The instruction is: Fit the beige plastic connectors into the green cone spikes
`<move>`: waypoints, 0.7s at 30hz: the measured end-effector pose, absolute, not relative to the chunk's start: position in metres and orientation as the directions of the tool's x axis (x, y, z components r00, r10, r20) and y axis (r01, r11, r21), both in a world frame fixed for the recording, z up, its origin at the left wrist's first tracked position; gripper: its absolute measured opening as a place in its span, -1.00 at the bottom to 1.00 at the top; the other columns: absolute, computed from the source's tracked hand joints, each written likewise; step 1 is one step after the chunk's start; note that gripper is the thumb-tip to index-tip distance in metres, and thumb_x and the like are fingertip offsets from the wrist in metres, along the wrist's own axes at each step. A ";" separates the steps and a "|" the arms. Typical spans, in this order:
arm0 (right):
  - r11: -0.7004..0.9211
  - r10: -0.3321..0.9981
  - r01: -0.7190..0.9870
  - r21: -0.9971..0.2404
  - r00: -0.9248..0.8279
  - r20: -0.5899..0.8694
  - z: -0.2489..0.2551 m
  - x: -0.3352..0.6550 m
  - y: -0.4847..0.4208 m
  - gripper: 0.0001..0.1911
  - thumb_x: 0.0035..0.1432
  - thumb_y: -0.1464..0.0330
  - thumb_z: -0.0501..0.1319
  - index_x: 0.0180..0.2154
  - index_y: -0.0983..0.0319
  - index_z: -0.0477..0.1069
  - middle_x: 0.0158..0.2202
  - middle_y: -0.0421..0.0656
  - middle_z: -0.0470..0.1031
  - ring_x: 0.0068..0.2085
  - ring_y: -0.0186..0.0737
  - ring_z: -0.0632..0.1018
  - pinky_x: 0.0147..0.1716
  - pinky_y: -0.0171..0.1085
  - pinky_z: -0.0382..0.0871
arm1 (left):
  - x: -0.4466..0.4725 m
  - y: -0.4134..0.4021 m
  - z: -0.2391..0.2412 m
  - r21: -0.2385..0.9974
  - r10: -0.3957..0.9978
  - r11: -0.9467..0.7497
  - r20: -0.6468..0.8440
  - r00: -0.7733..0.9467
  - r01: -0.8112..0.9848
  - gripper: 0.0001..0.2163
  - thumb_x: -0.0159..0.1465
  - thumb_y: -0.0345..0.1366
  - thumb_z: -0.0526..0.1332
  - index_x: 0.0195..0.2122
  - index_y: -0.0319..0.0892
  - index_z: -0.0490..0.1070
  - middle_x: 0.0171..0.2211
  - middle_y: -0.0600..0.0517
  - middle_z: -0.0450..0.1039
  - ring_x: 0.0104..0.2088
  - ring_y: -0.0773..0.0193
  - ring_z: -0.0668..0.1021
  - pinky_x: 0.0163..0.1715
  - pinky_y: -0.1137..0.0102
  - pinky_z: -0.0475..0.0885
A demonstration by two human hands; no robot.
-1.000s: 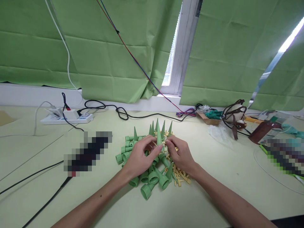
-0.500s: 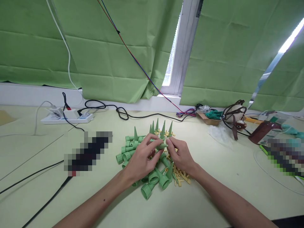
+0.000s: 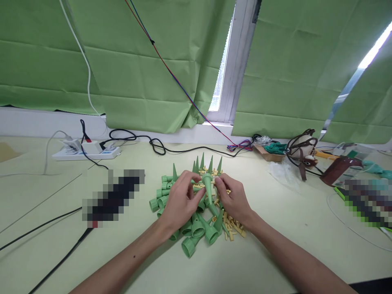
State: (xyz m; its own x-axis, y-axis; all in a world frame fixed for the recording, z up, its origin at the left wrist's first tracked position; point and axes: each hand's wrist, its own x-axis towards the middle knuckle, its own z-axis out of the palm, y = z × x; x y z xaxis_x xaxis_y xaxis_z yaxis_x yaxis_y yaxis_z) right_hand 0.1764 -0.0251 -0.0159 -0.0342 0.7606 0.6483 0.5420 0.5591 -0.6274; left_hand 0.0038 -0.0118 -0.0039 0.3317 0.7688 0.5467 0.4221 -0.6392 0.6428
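Between my hands a green plastic cone (image 3: pixel 208 190) hangs tip down, its wide collar uppermost. The fingertips of my left hand (image 3: pixel 181 201) close on its left side. My right hand (image 3: pixel 233 197) is pinched at the collar's right side, with a bit of a small yellow plastic piece (image 3: pixel 213 182) showing at its fingertips; most of it is hidden. Below and left of the hands lies a heap of green cones with hollow round ends (image 3: pixel 189 247). Several green cones (image 3: pixel 202 161) stand tip up behind. Loose yellow plastic pieces (image 3: pixel 234 227) lie under my right hand.
A white power strip (image 3: pixel 105 153) with plugs and a black cable (image 3: pixel 196 148) run along the back. At left is a blurred dark object (image 3: pixel 114 198). On the right are a clear plastic bag (image 3: pixel 283 173), a cardboard box (image 3: pixel 269 154) and a dark red bottle (image 3: pixel 341 169).
The cone in my fingers has turned from pointing right to pointing down toward me. My left fingers have shifted slightly left, and my right hand stays nearly in place.
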 end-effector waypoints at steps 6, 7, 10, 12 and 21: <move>0.563 0.766 0.504 -0.655 -0.020 0.643 -0.017 0.178 -0.026 -0.69 0.38 0.29 -0.01 -0.43 0.21 0.24 -0.55 -0.28 0.23 -0.52 -0.36 0.27 -0.47 -0.34 0.16 | 0.005 -0.013 -0.001 0.668 0.792 -0.610 0.491 0.363 0.426 -0.75 0.39 -0.21 0.06 -0.41 -0.17 0.32 -0.46 0.09 0.28 -0.51 0.36 0.29 -0.48 0.41 0.19; 0.567 0.765 0.493 -0.660 -0.020 0.643 -0.018 0.178 -0.026 -0.69 0.38 0.29 -0.01 -0.43 0.21 0.24 -0.55 -0.28 0.24 -0.52 -0.36 0.27 -0.46 -0.34 0.16 | 0.005 -0.013 0.000 0.680 0.793 -0.608 0.495 0.355 0.410 -0.70 0.41 -0.20 0.03 -0.45 -0.18 0.29 -0.49 0.10 0.25 -0.50 0.35 0.28 -0.47 0.41 0.17; 0.588 0.761 0.459 -0.666 -0.035 0.648 -0.018 0.179 -0.027 -0.70 0.38 0.29 0.00 -0.42 0.21 0.26 -0.55 -0.28 0.26 -0.53 -0.37 0.29 -0.46 -0.35 0.18 | 0.005 -0.014 0.003 0.712 0.802 -0.595 0.496 0.333 0.373 -0.63 0.43 -0.18 -0.01 -0.53 -0.19 0.21 -0.55 0.11 0.15 -0.52 0.35 0.24 -0.48 0.40 0.15; 0.604 0.755 0.441 -0.663 -0.051 0.654 -0.017 0.179 -0.028 -0.72 0.37 0.29 0.01 -0.41 0.21 0.27 -0.55 -0.28 0.27 -0.53 -0.37 0.29 -0.46 -0.34 0.19 | 0.005 -0.014 0.004 0.726 0.806 -0.588 0.488 0.335 0.357 -0.65 0.41 -0.15 0.01 -0.51 -0.19 0.24 -0.53 0.11 0.17 -0.51 0.36 0.24 -0.48 0.41 0.15; 0.602 0.769 0.412 -0.684 -0.071 0.635 -0.021 0.181 -0.026 -0.75 0.39 0.27 -0.02 -0.33 0.21 0.28 -0.52 -0.26 0.27 -0.53 -0.36 0.31 -0.48 -0.34 0.20 | 0.004 -0.012 0.001 0.742 0.802 -0.588 0.484 0.350 0.322 -0.79 0.32 -0.12 0.18 -0.30 -0.16 0.39 -0.40 0.09 0.29 -0.50 0.39 0.31 -0.49 0.44 0.23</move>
